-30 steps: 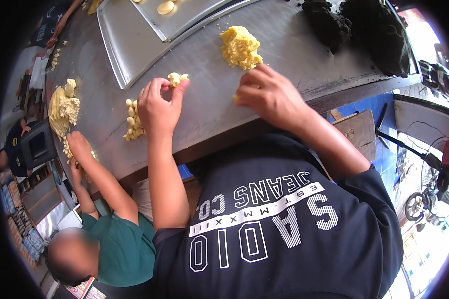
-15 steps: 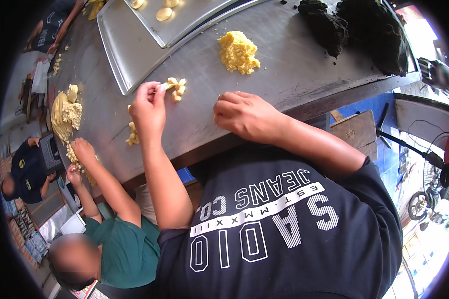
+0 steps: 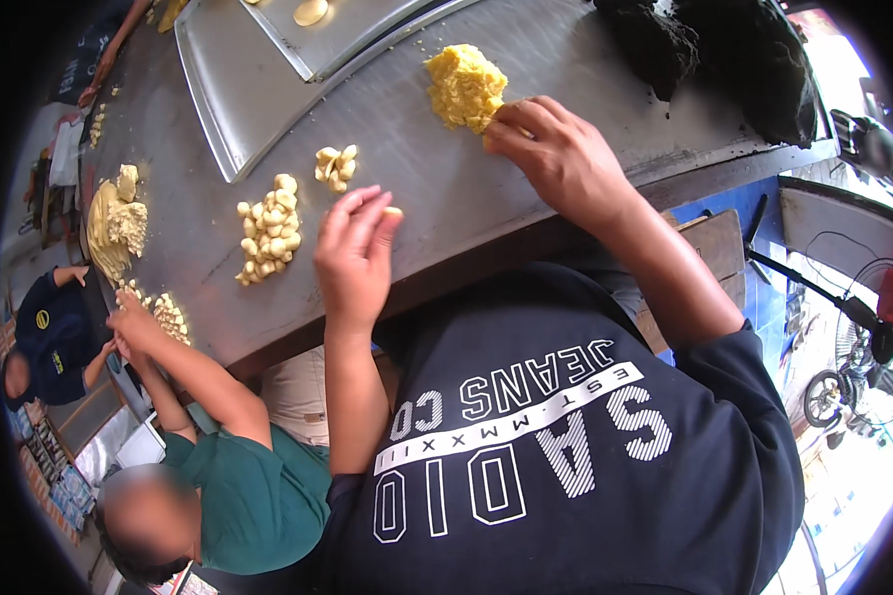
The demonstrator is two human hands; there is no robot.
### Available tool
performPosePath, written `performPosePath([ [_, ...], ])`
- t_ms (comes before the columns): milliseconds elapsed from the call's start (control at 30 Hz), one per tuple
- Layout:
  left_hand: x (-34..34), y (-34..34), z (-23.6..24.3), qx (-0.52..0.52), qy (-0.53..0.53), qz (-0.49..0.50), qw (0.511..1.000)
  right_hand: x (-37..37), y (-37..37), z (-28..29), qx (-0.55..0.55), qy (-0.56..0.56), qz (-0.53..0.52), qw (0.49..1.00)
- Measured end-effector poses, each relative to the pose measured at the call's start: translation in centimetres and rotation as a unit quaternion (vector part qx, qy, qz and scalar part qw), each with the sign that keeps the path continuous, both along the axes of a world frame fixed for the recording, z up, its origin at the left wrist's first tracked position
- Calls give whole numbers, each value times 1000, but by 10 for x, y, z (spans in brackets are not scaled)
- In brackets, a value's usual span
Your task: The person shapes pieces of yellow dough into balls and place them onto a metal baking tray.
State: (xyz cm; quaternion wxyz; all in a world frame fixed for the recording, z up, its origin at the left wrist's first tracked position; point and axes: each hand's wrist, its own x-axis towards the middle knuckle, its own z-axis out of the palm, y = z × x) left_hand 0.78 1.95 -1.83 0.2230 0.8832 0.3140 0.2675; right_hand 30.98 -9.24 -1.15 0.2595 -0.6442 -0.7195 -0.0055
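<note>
My right hand (image 3: 563,159) reaches over the metal table to a crumbly yellow mound of dough (image 3: 463,83). Its fingers are pinched together at the mound's near right edge, pressed against the dough. My left hand (image 3: 354,260) hovers near the table's front edge, fingers curled, with a small pale yellow piece of dough (image 3: 394,212) at the thumb. Just beyond it lies a little cluster of dough pieces (image 3: 336,168). A larger group of rounded dough pieces (image 3: 269,230) sits to its left.
Metal trays (image 3: 223,129) lie at the far side, one bearing flat round dough pieces (image 3: 311,12). A large black mass (image 3: 734,69) occupies the right end. To my left, a co-worker in a green shirt (image 3: 253,486) handles small pieces near another dough heap (image 3: 117,223).
My right hand has moved from near the table edge to the yellow mound. My left hand has drawn back from the small cluster, uncovering the larger group of pieces.
</note>
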Motion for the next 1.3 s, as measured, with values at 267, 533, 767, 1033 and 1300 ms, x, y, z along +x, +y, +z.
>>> performPosePath([
  [267, -9, -6, -7, 93, 78, -17, 992, -8, 6, 11, -85, 103, -2, 991],
  [533, 49, 29, 47, 236, 146, -58, 959, -14, -16, 3, -48, 14, -54, 997],
  [767, 103, 41, -7, 366, 7, -124, 922, -17, -4, 14, -9, 49, -103, 993],
  [1033, 103, 28, -11, 311, -98, -246, 913, -12, 7, -1, 26, -10, -21, 999],
  [1300, 10, 26, 16, 199, 107, 64, 972, -3, -11, 12, -5, 123, -15, 992],
])
